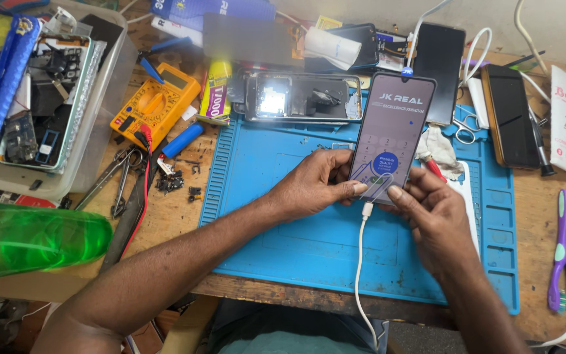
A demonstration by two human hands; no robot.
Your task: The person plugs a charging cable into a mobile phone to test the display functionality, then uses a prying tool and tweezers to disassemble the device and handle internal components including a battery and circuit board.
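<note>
in the head view, just right of the frame's centre, we hold a smartphone [391,134] tilted up over the blue repair mat [276,216], its screen covered by a printed protective film with a blue round sticker. our left hand [312,183] grips the phone's lower left edge, thumb pressed on the film's lower corner, fingers curled behind. our right hand [437,219] cups the lower right edge, thumb tip resting on the glass near the bottom, the other fingers tucked behind out of sight. a white charging cable [360,262] is plugged into the phone's bottom and runs down to the lower edge of the frame. in the upper middle an opened phone chassis [302,97] lies on the mat's top edge; a yellow multimeter [155,105] sits to the upper left. we judge the step is handling the film at its bottom corner; the next move calls for a fine thumbnail pinch there while the left hand steadies the body
</note>
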